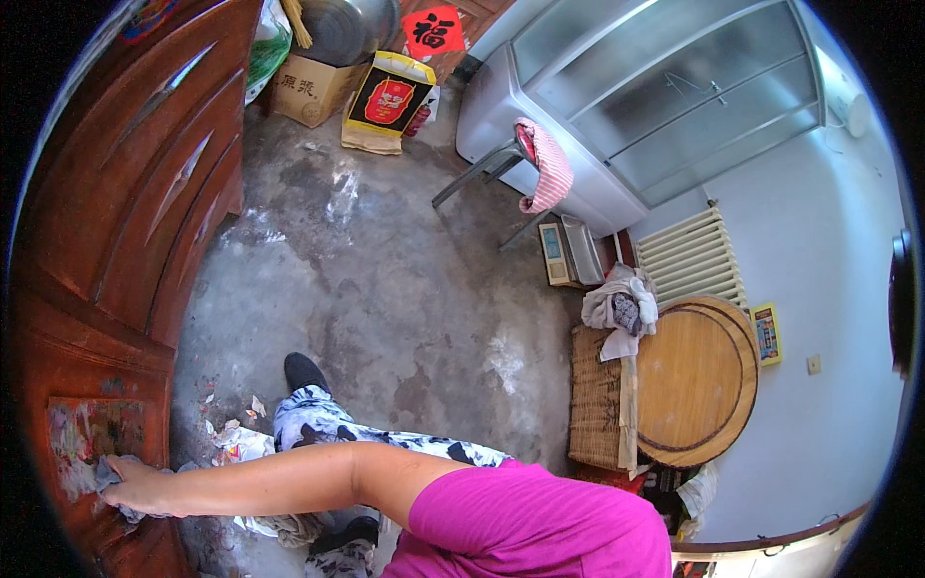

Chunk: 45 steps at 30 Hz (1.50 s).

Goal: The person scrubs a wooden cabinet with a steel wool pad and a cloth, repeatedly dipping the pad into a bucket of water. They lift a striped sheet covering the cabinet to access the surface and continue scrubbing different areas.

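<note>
My right arm, in a magenta sleeve, stretches across to the left. My right hand point(143, 487) is closed around a crumpled grey rag point(108, 474) and presses it against the lower part of a reddish-brown wooden door point(87, 332). Beside the rag, a panel of the door carries a patch of paper residue point(92, 438), streaked white, red and green. Torn paper scraps point(246, 443) lie on the floor below, partly hidden by my forearm. My left hand is out of view.
A cardboard box point(310, 89) and a black-and-yellow bag point(390, 101) stand at the far wall. A stool with a striped cloth point(547, 169), a scale point(554, 252), a wicker basket point(597, 400) and a round wooden board point(696, 380) are to the right. My shoe point(304, 372) rests on the concrete floor point(385, 289).
</note>
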Available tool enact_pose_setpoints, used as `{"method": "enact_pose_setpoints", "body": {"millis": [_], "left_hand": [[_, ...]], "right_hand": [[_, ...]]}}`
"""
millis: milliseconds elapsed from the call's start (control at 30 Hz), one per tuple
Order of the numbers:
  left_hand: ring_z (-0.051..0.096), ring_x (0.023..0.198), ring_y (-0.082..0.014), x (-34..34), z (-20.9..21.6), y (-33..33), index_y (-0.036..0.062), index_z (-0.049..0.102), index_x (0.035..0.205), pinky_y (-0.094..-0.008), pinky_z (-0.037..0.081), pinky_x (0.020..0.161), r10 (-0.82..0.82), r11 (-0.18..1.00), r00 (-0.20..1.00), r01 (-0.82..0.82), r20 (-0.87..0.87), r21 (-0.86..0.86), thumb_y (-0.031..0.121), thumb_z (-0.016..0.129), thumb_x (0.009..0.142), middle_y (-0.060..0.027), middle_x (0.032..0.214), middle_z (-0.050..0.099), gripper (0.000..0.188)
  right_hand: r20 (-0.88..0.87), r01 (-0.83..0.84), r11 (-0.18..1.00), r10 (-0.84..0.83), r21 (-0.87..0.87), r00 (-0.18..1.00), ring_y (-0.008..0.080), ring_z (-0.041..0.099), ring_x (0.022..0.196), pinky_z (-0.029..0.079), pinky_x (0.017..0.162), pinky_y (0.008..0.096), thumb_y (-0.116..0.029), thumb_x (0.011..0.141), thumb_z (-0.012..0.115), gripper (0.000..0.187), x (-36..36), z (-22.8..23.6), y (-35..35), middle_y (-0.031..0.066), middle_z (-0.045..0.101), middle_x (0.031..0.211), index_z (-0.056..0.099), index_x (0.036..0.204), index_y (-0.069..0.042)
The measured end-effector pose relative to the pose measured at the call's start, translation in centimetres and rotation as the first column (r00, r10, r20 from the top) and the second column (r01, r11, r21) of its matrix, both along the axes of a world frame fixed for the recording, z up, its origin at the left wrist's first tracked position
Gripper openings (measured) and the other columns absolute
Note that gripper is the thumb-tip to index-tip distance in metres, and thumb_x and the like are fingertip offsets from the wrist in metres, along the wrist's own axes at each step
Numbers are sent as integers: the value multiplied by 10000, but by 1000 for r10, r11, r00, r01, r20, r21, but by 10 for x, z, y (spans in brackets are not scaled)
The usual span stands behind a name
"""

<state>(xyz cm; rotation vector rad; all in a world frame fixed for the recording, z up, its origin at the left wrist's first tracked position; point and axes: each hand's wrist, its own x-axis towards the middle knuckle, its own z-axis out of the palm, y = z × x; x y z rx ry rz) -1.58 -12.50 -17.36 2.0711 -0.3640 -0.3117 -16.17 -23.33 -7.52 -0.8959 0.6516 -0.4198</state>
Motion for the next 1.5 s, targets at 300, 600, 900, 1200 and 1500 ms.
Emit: {"method": "enact_pose_setpoints", "body": {"millis": [300, 600, 900, 1200, 1500], "left_hand": [[571, 1221, -252, 16, 14, 66, 32, 605, 1372, -386, 393, 1106, 115, 993, 993, -115, 21, 18, 368, 537, 1044, -132, 1342, 636, 474], [556, 852, -151, 43, 75, 163, 63, 739, 1067, -335, 474, 782, 371, 851, 903, -424, -217, -309, 368, 653, 1022, -10, 955, 674, 320], [572, 924, -142, 14, 107, 151, 15, 622, 1031, -305, 442, 883, 229, 943, 970, -241, -77, -230, 267, 652, 978, -39, 919, 642, 260], [665, 902, -260, 5, 104, 163, 131, 583, 1283, -403, 563, 755, 50, 959, 757, -219, 651, 181, 153, 725, 898, -90, 1081, 619, 411], [675, 978, -346, 0, 116, 129, 61, 484, 1286, -461, 564, 773, 66, 963, 757, -220, 650, 158, 241, 775, 885, -134, 1153, 618, 527]], "right_hand": [[84, 110, 994, -109, -15, 991, 308, 602, 1159, 479, 1020, 395, -208, 859, 645, 672, 5, -17, 11, 222, 635, 1270, 467, 1452, 53], [-32, 6, 998, -8, -59, 999, 241, 629, 1064, 474, 960, 400, -324, 834, 774, 540, -17, 17, 4, 126, 680, 1149, 627, 1250, -12], [119, 104, 988, -118, 114, 986, 173, 570, 1151, 373, 1076, 324, -268, 883, 743, 436, -16, 9, 17, 54, 646, 1216, 637, 1225, -17], [138, 73, 993, -85, 95, 987, 142, 620, 1113, 472, 1010, 323, -218, 937, 690, 226, -16, 15, 16, 3, 669, 1152, 693, 1112, -75], [-4, 378, 898, -387, 224, 922, 221, 655, 1127, 492, 1031, 395, -399, 1001, 615, 408, -32, 13, -7, 41, 698, 1230, 668, 1247, -77]]}}
